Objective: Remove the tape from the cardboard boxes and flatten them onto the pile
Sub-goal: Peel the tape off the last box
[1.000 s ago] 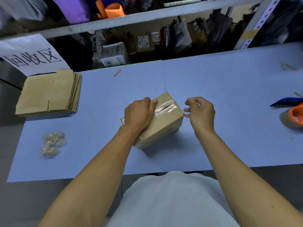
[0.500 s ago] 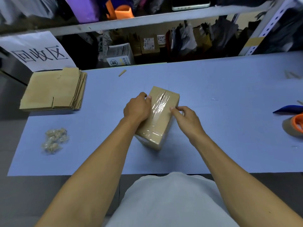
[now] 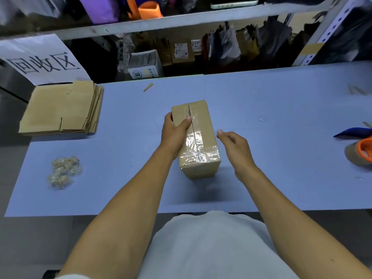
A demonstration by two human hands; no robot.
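Note:
A small brown cardboard box [image 3: 203, 125] stands on the blue table [image 3: 261, 158], its long side pointing away from me. Clear tape [image 3: 194, 147] runs along its top seam and wraps over the near end. My left hand [image 3: 175, 131] grips the box's left side, thumb across the top near the seam. My right hand [image 3: 233, 144] hovers just right of the box, fingers loosely curled, holding nothing. The pile of flattened boxes [image 3: 60, 109] lies at the table's far left.
A clump of crumpled used tape [image 3: 63, 174] sits on the left of the table. A tape dispenser with an orange core [image 3: 360, 151] and a blue object [image 3: 354, 132] lie at the right edge. Shelves with goods stand behind the table.
The box has been turned so its long side points away from me. My right hand let go of its right edge and drew back to the right; the left kept its hold.

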